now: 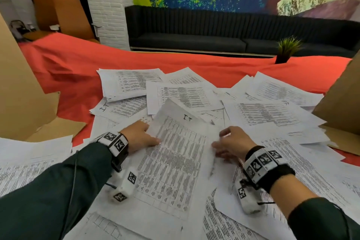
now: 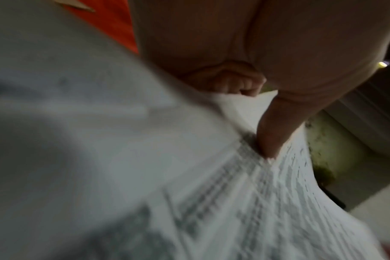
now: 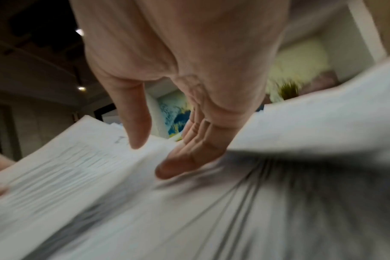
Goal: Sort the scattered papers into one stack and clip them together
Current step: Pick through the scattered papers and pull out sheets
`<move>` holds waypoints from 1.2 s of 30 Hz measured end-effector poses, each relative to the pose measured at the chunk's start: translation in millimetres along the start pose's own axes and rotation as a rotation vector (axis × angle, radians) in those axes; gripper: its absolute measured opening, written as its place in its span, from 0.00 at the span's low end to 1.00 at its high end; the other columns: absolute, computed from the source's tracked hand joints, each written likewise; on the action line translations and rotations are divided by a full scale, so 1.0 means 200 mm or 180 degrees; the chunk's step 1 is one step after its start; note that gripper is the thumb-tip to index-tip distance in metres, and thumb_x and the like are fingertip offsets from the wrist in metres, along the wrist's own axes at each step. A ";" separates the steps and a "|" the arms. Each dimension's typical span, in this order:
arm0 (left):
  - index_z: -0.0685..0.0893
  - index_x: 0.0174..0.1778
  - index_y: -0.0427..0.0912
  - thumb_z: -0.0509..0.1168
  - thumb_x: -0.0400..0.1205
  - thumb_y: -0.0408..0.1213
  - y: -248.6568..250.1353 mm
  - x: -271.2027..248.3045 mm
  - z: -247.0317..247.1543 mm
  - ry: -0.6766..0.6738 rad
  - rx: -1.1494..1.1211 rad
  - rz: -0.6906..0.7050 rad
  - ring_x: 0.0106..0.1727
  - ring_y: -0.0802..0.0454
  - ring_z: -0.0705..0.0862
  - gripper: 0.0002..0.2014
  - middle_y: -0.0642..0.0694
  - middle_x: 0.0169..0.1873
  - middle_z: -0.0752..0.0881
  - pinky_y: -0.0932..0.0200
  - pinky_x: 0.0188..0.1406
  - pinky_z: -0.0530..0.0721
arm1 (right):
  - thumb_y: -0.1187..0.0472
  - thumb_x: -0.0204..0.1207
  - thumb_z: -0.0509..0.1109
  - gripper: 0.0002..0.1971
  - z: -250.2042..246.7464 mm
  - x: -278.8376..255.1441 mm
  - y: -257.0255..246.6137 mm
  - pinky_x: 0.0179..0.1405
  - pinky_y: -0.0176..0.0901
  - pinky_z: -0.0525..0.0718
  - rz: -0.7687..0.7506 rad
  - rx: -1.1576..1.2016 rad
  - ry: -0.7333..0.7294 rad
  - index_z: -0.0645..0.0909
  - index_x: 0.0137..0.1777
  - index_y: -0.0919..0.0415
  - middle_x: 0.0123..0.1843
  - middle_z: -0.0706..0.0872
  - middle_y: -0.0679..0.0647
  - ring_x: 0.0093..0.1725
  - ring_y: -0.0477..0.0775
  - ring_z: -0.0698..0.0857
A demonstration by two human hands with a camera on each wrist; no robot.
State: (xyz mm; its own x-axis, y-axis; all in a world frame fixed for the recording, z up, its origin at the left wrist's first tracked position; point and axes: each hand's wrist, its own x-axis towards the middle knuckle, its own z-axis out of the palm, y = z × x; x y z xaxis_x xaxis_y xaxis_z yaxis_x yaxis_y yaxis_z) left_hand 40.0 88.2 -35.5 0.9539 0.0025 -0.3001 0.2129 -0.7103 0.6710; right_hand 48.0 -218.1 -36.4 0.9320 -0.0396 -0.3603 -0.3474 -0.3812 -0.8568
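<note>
Several printed sheets (image 1: 268, 113) lie scattered and overlapping on a red cloth (image 1: 81, 68). One sheet marked "I.T" (image 1: 175, 154) is lifted at its far end between my hands. My left hand (image 1: 152, 135) pinches its left edge: the thumb (image 2: 272, 133) presses on top of this sheet (image 2: 245, 193) and the fingers (image 2: 232, 81) curl beneath it. My right hand (image 1: 219, 140) is at the right edge with straight fingers (image 3: 189, 154) lying on paper (image 3: 78, 176) and the thumb raised above it. No clip is in view.
Open cardboard boxes stand at the left (image 1: 23, 93) and right (image 1: 342, 99) of the pile. A small potted plant (image 1: 286, 50) sits at the cloth's far edge, with a black sofa (image 1: 194, 33) behind. More sheets (image 1: 29, 161) lie near my left forearm.
</note>
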 end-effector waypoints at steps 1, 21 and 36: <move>0.91 0.52 0.44 0.79 0.77 0.41 -0.02 -0.01 -0.01 -0.0008 -0.0245 -0.0065 0.41 0.48 0.93 0.10 0.46 0.41 0.94 0.56 0.43 0.88 | 0.69 0.70 0.83 0.18 -0.06 0.01 -0.01 0.41 0.58 0.91 -0.0170 -0.0167 0.0211 0.80 0.56 0.64 0.48 0.92 0.70 0.39 0.62 0.91; 0.85 0.63 0.49 0.79 0.73 0.46 -0.02 -0.06 0.07 0.0455 -0.1263 -0.0180 0.52 0.38 0.93 0.23 0.43 0.52 0.94 0.33 0.60 0.88 | 0.61 0.81 0.68 0.07 -0.27 -0.08 0.03 0.42 0.47 0.80 -0.0427 -0.3586 0.1058 0.71 0.47 0.59 0.45 0.78 0.56 0.42 0.60 0.79; 0.95 0.39 0.56 0.63 0.84 0.26 0.01 -0.15 0.13 0.1023 -0.0399 -0.0041 0.46 0.47 0.86 0.21 0.49 0.59 0.92 0.59 0.39 0.81 | 0.52 0.79 0.70 0.08 0.06 -0.36 -0.05 0.38 0.44 0.78 -0.2578 -0.3088 0.0492 0.76 0.40 0.49 0.36 0.84 0.47 0.40 0.56 0.83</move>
State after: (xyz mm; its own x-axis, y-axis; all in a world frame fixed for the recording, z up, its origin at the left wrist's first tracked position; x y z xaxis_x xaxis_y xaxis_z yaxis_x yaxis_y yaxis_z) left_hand 6.0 68.6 -41.6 0.9646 0.2467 -0.0934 0.2307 -0.6168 0.7525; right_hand -16.1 -199.8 -6.1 0.8663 0.4381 0.2398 0.4813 -0.8605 -0.1668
